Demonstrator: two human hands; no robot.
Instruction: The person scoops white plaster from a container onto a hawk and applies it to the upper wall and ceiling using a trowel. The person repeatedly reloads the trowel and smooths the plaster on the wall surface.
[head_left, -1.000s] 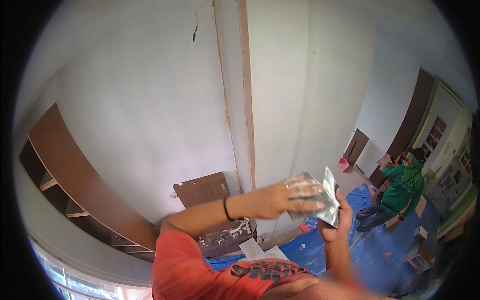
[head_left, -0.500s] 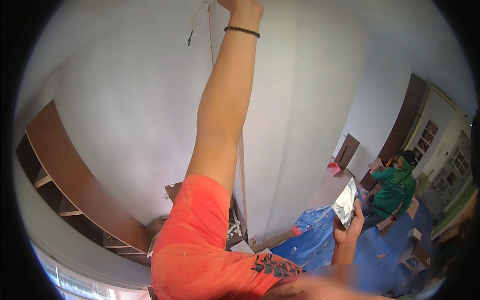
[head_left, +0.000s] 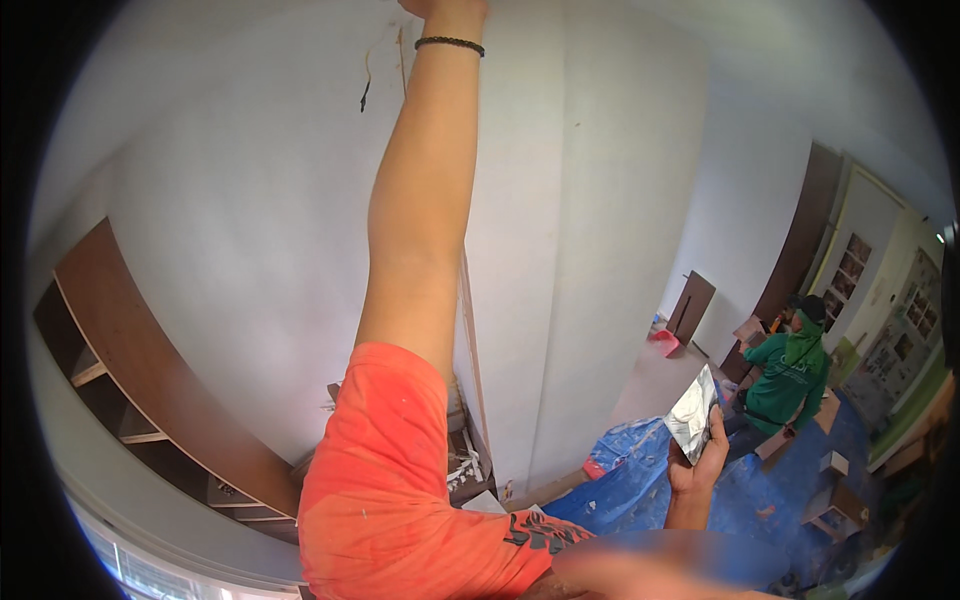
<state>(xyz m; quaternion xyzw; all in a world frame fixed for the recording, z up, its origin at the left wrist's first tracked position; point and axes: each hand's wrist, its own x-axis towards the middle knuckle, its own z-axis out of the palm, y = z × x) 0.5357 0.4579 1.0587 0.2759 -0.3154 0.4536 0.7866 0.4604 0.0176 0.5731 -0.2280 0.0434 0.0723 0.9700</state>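
Clamping silvery sheet (head_left: 690, 415), right hand (head_left: 700, 460) sits at its lower right edge; left hand (head_left: 442, 8) mostly cropped, can't tell grip.

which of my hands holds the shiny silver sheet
Your right hand, low at right, grips the silver sheet; the left hand, above the dark bracelet, is mostly out of view.

Shelf (head_left: 140, 365) left, sheet (head_left: 690, 412) right

A shiny silver, flat, four-sided metallic-looking piece (head_left: 690, 415) stands tilted in the right hand (head_left: 703, 460), one corner pointing up, its face catching uneven reflections and its lower right edge held by the fingers.
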